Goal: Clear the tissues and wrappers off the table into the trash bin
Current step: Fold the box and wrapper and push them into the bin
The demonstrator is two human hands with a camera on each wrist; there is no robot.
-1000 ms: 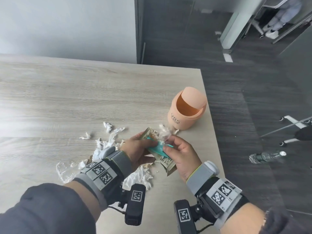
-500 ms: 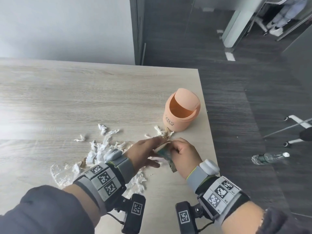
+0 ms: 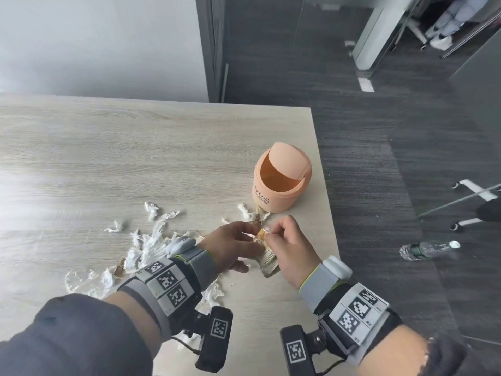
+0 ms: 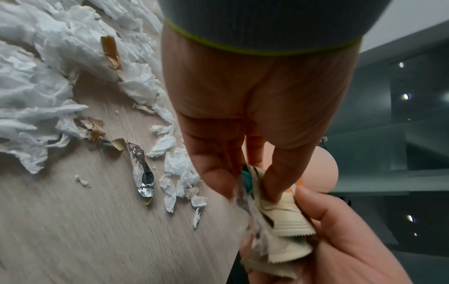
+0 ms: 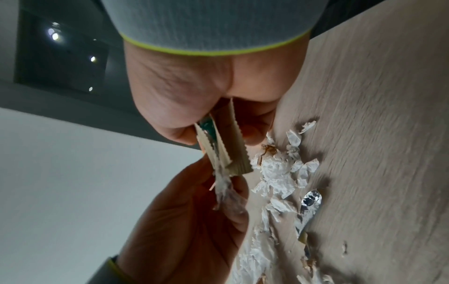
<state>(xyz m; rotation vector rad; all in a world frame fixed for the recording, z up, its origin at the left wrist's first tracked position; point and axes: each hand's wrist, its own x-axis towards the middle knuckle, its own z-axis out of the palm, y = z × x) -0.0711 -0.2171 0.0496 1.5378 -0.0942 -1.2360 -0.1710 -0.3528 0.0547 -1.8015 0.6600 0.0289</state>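
Hands (image 3: 260,248) pinching wrappers (image 3: 267,260) (both curled)

- Bench (image 3: 113,147): pale wood-grain top; its right edge borders dark floor.
- Plastic bottle (image 3: 428,248): clear, lying on its side on the floor, well right of the bench.
- Chair base (image 3: 473,202): white legs with castors, on the floor right of the bench, beyond the bottle.
- Wall (image 3: 97,42): pale, plain, behind the bench's far edge.
- Seated person (image 3: 447,21): legs and pale shoes only, far beyond the bench's right corner, blurred.
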